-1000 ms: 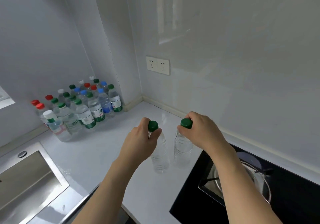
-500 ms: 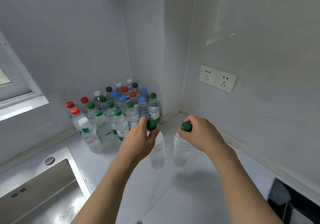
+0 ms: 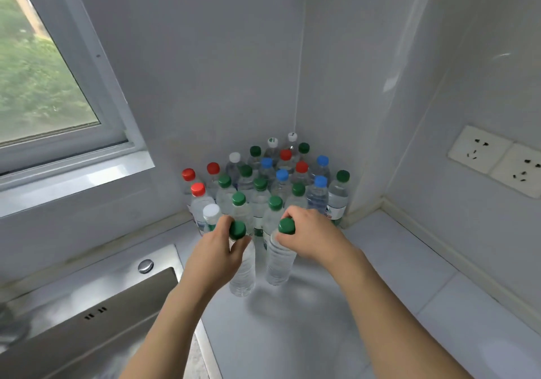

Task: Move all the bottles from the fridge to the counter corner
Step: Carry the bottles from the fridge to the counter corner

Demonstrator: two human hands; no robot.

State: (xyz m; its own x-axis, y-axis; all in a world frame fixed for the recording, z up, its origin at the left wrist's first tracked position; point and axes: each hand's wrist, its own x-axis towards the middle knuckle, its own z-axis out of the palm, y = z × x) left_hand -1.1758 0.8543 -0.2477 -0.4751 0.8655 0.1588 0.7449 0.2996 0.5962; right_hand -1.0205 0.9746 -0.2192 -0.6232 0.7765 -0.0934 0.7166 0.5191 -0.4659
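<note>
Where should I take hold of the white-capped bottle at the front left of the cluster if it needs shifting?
Grip the white-capped bottle by its neck just under the cap, coming from above. It stands upright, packed against other bottles on its right and behind, so its sides are hard to reach, while the cap stands free. The left hand, now holding a green-capped bottle, is nearest.

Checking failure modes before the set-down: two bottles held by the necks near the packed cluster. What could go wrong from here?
1. Each hand, left hand and right hand, grips its bottle (left bottle, right bottle) only near the cap, so the bodies could swing and clip the front row of the bottle cluster, possibly toppling several.
2. The sink lies just left; a knocked bottle might roll in.
</note>
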